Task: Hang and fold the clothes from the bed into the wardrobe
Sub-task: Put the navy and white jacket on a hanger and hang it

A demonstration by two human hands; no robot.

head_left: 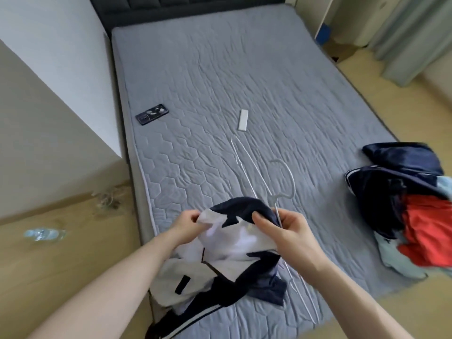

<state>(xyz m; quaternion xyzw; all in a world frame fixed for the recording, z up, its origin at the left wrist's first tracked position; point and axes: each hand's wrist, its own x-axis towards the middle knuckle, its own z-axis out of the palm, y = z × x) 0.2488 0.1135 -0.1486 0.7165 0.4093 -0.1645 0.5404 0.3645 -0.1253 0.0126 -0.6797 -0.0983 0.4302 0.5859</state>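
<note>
garment: navy-and-white top is sitting bunched at the bed's near edge, hem trailing off | hands: left hand and right hand are both pinching its upper edge | feel: probably light, floppy, kinda slippery, so gripping the shoulder seams looks best | hanger: wire hanger is lying just beside it | pile: 1 heap of clothes is waiting at the right edge

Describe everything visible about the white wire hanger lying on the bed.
The white wire hanger looks like thin coated metal, with a curved hook bent toward the right and two long slim arms. It lies flat on the grey quilted mattress, running from below the white remote down toward the near edge of the bed. Its middle passes under the navy and white garment, which the left hand and right hand both grip; the right hand's fingers seem to touch the wire.
</note>
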